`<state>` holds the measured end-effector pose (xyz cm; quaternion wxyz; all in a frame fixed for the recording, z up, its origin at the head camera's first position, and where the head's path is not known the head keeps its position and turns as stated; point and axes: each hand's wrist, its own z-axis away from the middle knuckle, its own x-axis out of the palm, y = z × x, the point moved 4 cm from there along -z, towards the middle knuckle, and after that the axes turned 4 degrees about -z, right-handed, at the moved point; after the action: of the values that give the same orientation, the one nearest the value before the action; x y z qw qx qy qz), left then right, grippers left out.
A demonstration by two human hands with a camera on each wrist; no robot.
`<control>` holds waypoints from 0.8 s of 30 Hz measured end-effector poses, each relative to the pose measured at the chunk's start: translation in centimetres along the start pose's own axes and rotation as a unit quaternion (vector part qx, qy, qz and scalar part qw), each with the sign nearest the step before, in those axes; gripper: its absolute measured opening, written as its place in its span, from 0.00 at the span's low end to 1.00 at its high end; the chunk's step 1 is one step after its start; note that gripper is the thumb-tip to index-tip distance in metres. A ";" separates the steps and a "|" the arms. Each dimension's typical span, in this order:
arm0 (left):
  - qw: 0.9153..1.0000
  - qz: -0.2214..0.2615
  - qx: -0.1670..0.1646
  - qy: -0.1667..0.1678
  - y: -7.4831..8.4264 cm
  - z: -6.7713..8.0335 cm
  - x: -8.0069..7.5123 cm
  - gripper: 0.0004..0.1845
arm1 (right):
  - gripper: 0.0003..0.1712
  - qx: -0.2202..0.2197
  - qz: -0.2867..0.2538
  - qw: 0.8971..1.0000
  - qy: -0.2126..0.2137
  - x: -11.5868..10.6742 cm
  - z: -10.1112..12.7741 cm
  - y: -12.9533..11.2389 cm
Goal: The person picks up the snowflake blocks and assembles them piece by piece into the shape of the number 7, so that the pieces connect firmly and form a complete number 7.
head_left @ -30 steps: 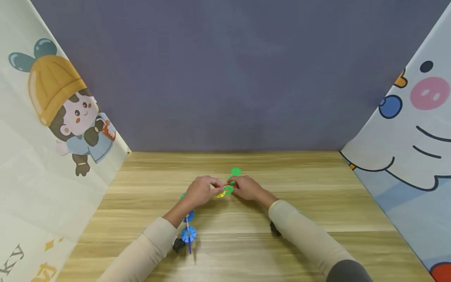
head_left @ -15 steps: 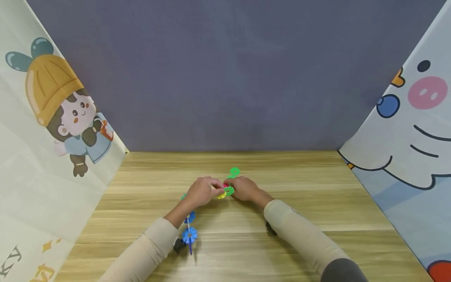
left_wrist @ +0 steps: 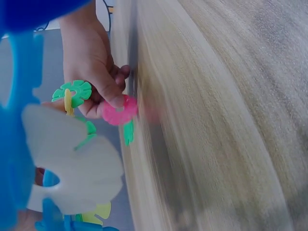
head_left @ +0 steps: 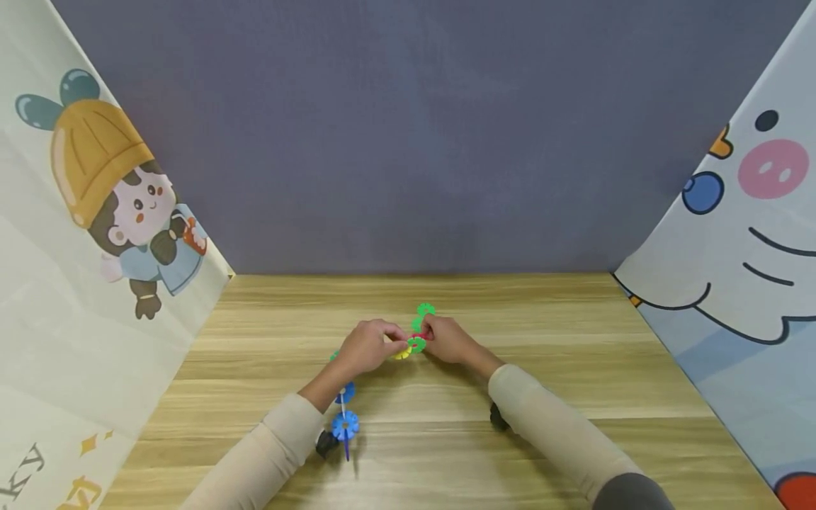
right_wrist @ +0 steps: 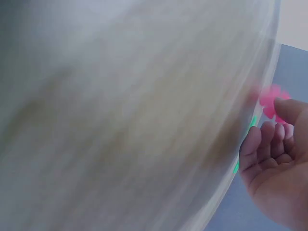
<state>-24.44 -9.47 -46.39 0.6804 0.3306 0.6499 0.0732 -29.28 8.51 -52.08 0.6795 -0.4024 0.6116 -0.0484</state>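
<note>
My left hand pinches a string of flower-shaped interlocking plastic discs near a yellow disc. A green disc joins the yellow one at the string's right end. Between thumb and fingers, my right hand holds a pink disc, right beside that green disc. The same pink disc stands at the thumb tip in the right wrist view. The string runs back under my left wrist to a blue disc. A white disc fills the left wrist view's foreground.
Two green discs, one a far green disc, lie on the wooden table just beyond my right fingers. A grey panel rises behind the table, with cartoon-printed sheets on both sides.
My right hand dipped slightly left over the discs, then drew back right. The pink disc now shows more between its fingers. My left hand stays nearly still.
</note>
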 end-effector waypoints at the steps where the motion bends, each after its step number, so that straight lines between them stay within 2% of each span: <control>1: 1.000 -0.001 0.000 -0.001 0.0 0.0 0.0 0.02 | 0.07 -0.006 0.000 1.000 0.003 -0.1 0.1 0.0; 7: 1.000 -0.002 -0.001 -0.009 -0.1 0.0 0.1 0.03 | 0.07 -0.018 -0.029 0.999 0.002 -0.7 1.0 -0.1; 14: 1.000 -0.005 -0.004 -0.009 -0.1 -0.1 0.1 0.03 | 0.03 0.007 -0.102 0.995 -0.012 -1.2 2.1 0.0; 16: 1.000 -0.008 -0.005 -0.008 -0.1 -0.1 0.1 0.03 | 0.02 0.016 -0.132 0.991 -0.018 -1.3 2.3 -0.1; 19: 1.000 -0.011 -0.006 -0.010 -0.1 0.0 0.0 0.03 | 0.07 0.030 -0.177 0.983 -0.023 -1.5 2.6 -0.2; 24: 1.000 -0.011 -0.005 -0.015 -0.1 -0.1 0.1 0.04 | 0.13 0.073 -0.257 0.964 -0.014 -2.1 3.3 0.2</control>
<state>-24.54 -9.47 -46.55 0.6925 0.3209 0.6429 0.0645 -26.95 11.41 -50.76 0.6801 -0.4962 0.4728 -0.2602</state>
